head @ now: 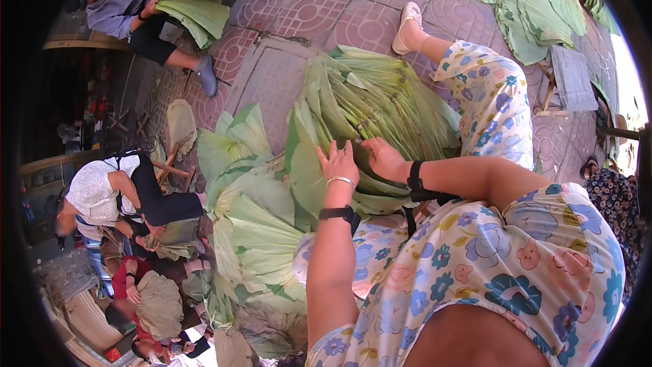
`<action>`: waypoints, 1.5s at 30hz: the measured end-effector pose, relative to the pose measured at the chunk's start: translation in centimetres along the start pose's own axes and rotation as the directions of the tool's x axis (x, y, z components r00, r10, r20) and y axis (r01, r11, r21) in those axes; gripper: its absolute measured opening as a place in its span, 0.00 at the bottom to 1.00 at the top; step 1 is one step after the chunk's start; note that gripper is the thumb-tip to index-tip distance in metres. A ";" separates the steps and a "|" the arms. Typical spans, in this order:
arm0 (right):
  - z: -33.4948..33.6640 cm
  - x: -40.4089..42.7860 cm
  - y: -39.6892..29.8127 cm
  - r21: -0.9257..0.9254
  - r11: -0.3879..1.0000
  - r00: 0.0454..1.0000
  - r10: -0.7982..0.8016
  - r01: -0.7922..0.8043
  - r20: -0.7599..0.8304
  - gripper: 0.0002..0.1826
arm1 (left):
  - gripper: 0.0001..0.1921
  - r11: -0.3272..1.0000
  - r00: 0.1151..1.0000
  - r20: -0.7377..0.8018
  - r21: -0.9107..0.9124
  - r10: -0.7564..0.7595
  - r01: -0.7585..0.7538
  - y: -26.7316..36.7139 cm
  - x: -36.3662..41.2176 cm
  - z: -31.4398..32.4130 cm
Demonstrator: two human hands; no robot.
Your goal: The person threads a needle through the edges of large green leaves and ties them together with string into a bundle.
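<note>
A thick stack of folded green lotus leaves (387,97) lies before me between my knees, with their stem ends bunched near its middle. My left hand (338,165) rests palm down on a broad leaf (310,183) at the near side of the stack, fingers apart. Beside it, my right hand (387,162) has bent fingers at the edge of a darker leaf (364,163). Whether those fingertips pinch the leaf is hidden. Both wrists wear black bands.
Loose lotus leaves (260,234) spread to my left, and more leaves (540,15) cover the paving (316,15) ahead. A person at upper left holds folded leaves (204,0). Other people sit at lower left with drier leaves (160,303). A small stool (573,79) stands at right.
</note>
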State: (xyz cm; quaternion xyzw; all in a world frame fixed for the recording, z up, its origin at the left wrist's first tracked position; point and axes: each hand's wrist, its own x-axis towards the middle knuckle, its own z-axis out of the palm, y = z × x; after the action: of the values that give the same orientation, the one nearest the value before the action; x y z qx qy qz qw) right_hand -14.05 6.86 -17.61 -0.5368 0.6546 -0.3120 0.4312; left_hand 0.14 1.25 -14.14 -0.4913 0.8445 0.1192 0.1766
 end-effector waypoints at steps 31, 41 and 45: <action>3.3 1.7 1.0 -0.055 0.977 0.976 0.203 -0.208 -0.080 0.28 | 0.16 0.983 0.983 -0.119 -0.137 -0.137 0.121 -0.3 -0.3 0.0; 3.1 4.3 0.7 -0.080 0.997 0.845 0.040 0.004 0.533 0.26 | 0.27 0.992 0.986 -0.127 -0.060 0.106 -0.114 -0.5 0.7 0.4; 1.4 2.1 1.7 0.095 0.995 0.985 0.020 -0.037 0.170 0.22 | 0.30 1.000 0.988 0.156 -0.025 0.019 -0.016 0.0 1.0 -0.5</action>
State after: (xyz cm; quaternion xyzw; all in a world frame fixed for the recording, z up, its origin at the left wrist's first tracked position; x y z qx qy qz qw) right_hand -13.68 5.28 -20.18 -0.5300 0.6074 -0.2909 0.5153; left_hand -0.40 0.31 -14.13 -0.4750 0.8309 0.1691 0.2353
